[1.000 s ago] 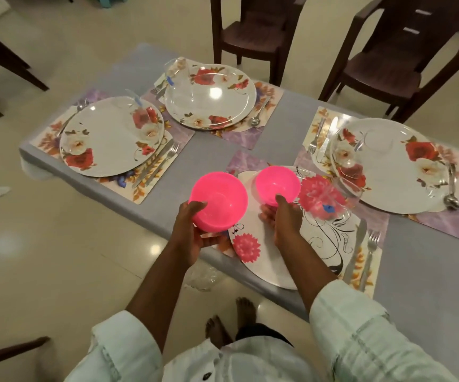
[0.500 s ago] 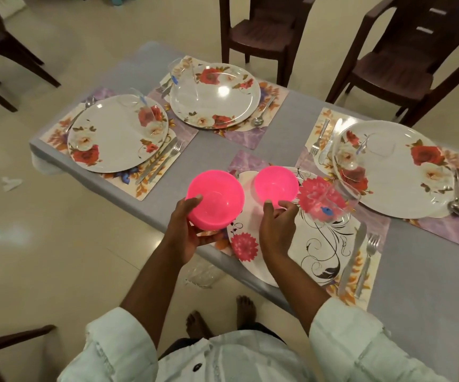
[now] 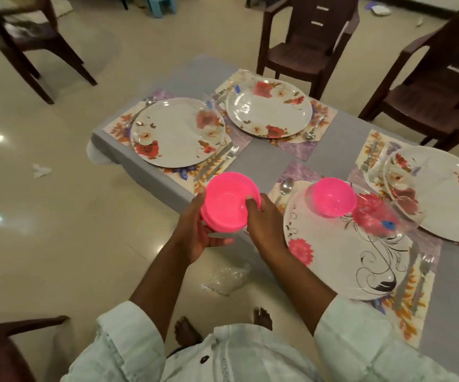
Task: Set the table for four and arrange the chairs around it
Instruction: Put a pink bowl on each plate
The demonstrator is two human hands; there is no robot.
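Right hand (image 3: 264, 224) has its thumb hooked over the rim of the stacked pink bowls (image 3: 229, 202), fingers wrapped behind; left hand (image 3: 195, 235) cups the stack from below, off the table (image 3: 272, 166) edge. 1 bowl (image 3: 333, 197) sits on the near plate (image 3: 341, 255). Bowl round underway, I reckon: next, peel 1 off for the left plate (image 3: 176, 130).

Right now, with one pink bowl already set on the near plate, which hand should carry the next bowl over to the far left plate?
Probably the left hand. It cradles the pink bowl stack from underneath, on the side nearer the far left plate. The right hand only pinches the rim.
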